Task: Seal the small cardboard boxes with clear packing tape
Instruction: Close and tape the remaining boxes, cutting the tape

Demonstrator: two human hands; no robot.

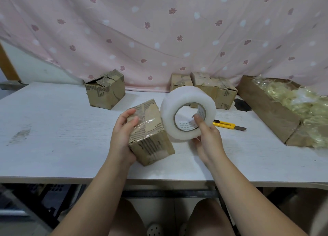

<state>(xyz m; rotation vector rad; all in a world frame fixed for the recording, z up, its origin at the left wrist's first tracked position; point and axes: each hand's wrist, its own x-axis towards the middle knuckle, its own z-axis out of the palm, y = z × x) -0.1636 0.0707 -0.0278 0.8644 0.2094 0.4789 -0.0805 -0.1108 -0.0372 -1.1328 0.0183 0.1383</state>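
Note:
A small worn cardboard box (152,140) stands tilted on the white table (53,129) in front of me. My left hand (124,134) grips its left side, thumb on the top face. A strip of clear tape lies across the box top and runs right to a big roll of clear packing tape (179,102). My right hand (207,138) holds the roll upright beside the box, with the index finger hooked inside the core.
A yellow utility knife (229,125) lies right of the roll. Another small box (105,89) stands at the back left, more boxes (215,88) at the back right. A long cardboard tray (269,111) of crumpled tape waste fills the right side. A pink curtain hangs behind.

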